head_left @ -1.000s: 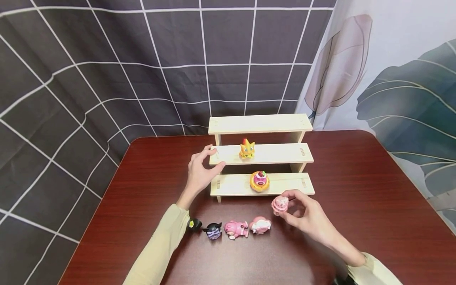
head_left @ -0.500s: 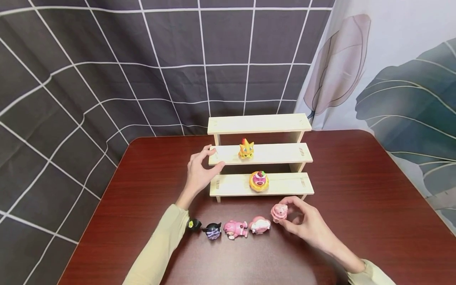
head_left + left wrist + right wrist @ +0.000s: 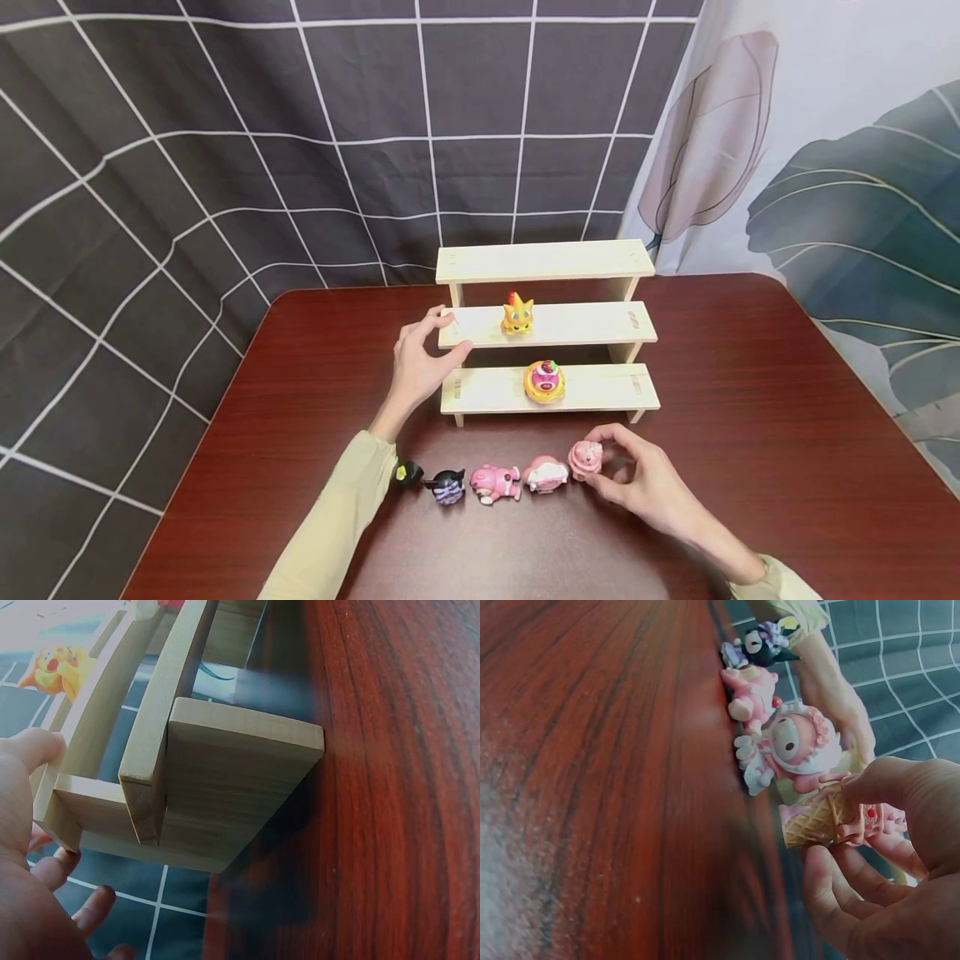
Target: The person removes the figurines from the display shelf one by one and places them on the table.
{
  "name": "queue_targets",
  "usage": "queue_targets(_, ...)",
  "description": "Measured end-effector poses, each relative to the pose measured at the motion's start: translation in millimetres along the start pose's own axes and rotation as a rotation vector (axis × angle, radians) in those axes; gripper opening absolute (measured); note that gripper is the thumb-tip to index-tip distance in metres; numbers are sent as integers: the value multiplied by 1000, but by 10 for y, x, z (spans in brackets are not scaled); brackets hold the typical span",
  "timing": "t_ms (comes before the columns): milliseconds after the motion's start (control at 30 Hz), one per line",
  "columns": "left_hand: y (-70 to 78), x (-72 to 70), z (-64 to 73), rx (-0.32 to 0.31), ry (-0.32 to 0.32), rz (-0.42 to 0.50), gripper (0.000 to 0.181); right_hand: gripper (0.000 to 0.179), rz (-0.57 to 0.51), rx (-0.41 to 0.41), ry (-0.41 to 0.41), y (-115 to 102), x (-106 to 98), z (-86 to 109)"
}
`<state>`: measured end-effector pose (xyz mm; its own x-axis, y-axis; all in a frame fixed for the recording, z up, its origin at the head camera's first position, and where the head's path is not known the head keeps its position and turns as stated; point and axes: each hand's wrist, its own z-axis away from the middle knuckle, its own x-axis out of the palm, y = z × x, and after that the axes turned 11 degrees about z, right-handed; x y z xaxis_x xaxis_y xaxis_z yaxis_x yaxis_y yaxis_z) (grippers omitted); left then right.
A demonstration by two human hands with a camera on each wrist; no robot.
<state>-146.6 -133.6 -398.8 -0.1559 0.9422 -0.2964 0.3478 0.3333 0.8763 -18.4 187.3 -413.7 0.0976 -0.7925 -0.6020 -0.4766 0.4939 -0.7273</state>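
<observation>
In the head view my left hand grips the left end of the middle board of a three-step wooden display shelf. The left wrist view has the thumb on one side of that board and fingertips at the other. My right hand pinches a pink figurine low over the table, at the right end of a row of toys. Seen from the right wrist, the figurine has a waffle-cone base and a frilly pink top. Beside it is a pink-and-white figurine.
A yellow spiky figurine stands on the middle step and a round orange-and-pink one on the lowest. Further left in the row lie a pink figurine, a black-and-purple one and a black one, partly behind the left sleeve.
My right hand has brought the cone figurine down and toward me, from just before the lowest step to beside the pink-and-white figurine. The left hand keeps its hold on the shelf.
</observation>
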Motion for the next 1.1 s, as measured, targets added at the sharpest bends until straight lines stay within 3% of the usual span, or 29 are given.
queue_targets(667,16,0,-3,-19,-1,-2,51,46,29,12,-17,77,24,78)
queue_targets(1100,3,1,0,-19,1,-4,51,48,40,-39,-44,93,37,101)
